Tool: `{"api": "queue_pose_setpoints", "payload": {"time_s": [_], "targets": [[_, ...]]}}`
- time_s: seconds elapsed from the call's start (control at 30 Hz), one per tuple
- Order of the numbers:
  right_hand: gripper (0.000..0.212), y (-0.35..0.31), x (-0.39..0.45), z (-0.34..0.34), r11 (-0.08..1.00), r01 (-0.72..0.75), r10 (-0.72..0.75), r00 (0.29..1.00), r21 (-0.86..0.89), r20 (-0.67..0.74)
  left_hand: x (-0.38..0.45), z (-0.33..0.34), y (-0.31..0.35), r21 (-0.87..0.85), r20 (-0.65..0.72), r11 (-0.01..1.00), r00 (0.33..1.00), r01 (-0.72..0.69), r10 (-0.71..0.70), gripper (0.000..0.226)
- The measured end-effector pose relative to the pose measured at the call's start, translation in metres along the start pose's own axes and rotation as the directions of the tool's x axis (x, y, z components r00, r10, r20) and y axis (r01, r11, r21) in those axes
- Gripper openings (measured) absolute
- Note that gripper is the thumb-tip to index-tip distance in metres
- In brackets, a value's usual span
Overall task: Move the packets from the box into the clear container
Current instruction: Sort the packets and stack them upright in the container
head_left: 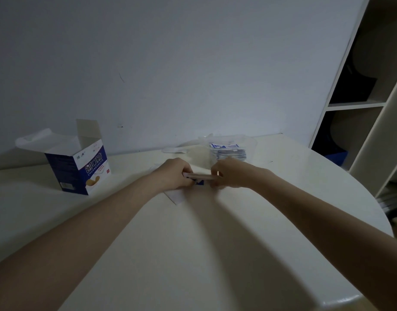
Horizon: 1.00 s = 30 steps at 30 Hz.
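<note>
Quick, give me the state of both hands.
Left hand: pinching one end of a thin stack of flat packets.
Right hand: pinching the other end.

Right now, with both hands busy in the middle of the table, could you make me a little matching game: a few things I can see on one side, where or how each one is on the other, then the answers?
Things:
1. box
2. clear container
3. small stack of packets
4. shelf unit

Places or states:
A. at the room's right edge, past the table
B. held between the left hand and right hand
C. on the table's left, top flaps open
D. at the table's far side, packets already inside

Pairs: 1-C, 2-D, 3-B, 4-A
</note>
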State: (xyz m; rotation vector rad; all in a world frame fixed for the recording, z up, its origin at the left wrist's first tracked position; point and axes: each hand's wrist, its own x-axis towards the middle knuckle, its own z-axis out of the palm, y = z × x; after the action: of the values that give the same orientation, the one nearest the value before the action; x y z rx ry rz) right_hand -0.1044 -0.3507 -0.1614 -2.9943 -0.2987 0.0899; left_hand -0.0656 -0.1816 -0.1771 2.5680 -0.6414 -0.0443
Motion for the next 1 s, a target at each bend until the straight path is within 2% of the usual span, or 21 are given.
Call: {"api": "queue_pose_setpoints", "payload": {"time_s": [0.17, 0.33, 0.5, 0.6, 0.7, 0.77, 0.87, 0.93, 1.0], "targets": [[0.016, 0.001, -0.003, -0.004, 0.995, 0.012, -0.008, 0.999, 0.104, -0.035, 0.002, 0.000, 0.006, -0.020, 0.020, 0.999, 0.999, -0.048, 0.048, 0.014], [0.019, 0.010, -0.005, -0.004, 0.994, -0.001, 0.004, 1.000, 0.106, -0.030, 0.005, -0.002, -0.002, -0.042, -0.038, 0.999, 0.999, 0.026, -0.027, 0.011], [0.015, 0.012, -0.002, -0.004, 0.992, 0.038, -0.036, 0.999, 0.118, -0.015, 0.004, -0.009, 0.004, -0.143, 0.029, 0.990, 0.999, -0.013, 0.017, 0.007], [0.012, 0.023, 0.003, -0.033, 0.982, 0.036, 0.001, 0.980, 0.186, -0.197, 0.018, -0.029, 0.012, -0.334, -0.080, 0.942, 0.997, -0.031, 0.004, 0.009], [0.011, 0.038, 0.010, -0.064, 0.913, 0.022, 0.136, 0.925, 0.407, -0.354, 0.039, -0.045, 0.029, -0.550, -0.157, 0.834, 0.985, -0.028, -0.070, 0.004], [0.013, 0.048, 0.017, -0.073, 0.834, 0.006, 0.250, 0.887, 0.552, -0.387, 0.054, -0.046, 0.039, -0.593, -0.172, 0.805, 0.979, -0.013, -0.111, 0.006], [0.012, 0.060, 0.030, -0.076, 0.760, -0.053, 0.369, 0.856, 0.648, -0.362, 0.076, -0.042, 0.049, -0.532, -0.187, 0.846, 0.969, 0.039, -0.162, 0.008], [0.015, 0.068, 0.039, -0.075, 0.717, -0.089, 0.420, 0.846, 0.691, -0.327, 0.087, -0.037, 0.054, -0.315, -0.280, 0.947, 0.947, 0.063, -0.156, 0.011], [0.017, 0.075, 0.048, -0.071, 0.676, -0.120, 0.436, 0.861, 0.727, -0.263, 0.089, -0.031, 0.058, -0.014, -0.389, 1.000, 0.921, 0.011, -0.016, 0.017]]}}
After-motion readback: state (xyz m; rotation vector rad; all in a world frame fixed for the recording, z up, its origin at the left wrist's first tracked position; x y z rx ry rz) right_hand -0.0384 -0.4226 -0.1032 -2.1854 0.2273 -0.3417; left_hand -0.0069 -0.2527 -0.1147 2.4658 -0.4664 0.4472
